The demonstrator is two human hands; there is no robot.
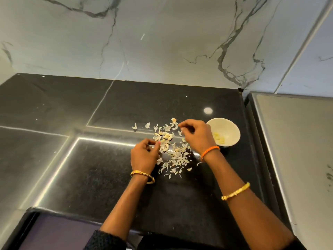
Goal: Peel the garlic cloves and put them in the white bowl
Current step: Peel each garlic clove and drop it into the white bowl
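A heap of unpeeled garlic cloves (164, 136) and many loose papery skins (177, 157) lies on the black counter. My left hand (144, 155) sits at the heap's left edge, fingers curled; whether it holds a clove is hidden. My right hand (195, 135) hovers over the heap's right side with its fingertips pinched together, possibly on a bit of skin. The white bowl (229, 126) stands just right of my right hand, with a few peeled yellowish cloves (219, 138) in it.
The black stone counter (90, 159) ends at a marble wall (162, 42) behind. A grey steel surface (297, 141) adjoins on the right, close behind the bowl. The counter's front edge runs at lower left.
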